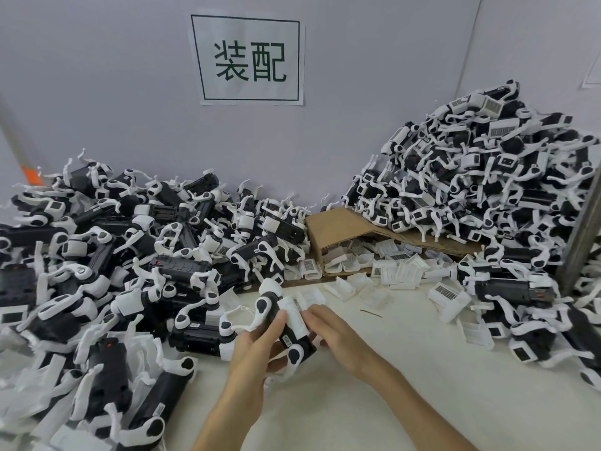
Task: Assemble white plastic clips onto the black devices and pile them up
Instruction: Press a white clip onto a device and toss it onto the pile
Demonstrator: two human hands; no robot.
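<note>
left grip [257, 351] is grasping a black device [272, 311] over the desk [374, 415]. right grip [331, 330] is pinching a white clip [292, 312] against it. device piles [487, 190] are sitting on both sides.

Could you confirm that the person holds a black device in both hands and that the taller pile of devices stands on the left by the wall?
Not quite. The head view shows the taller pile on the right by the wall; the left pile is lower. Both the left hand and right hand do hold a black device.
</note>
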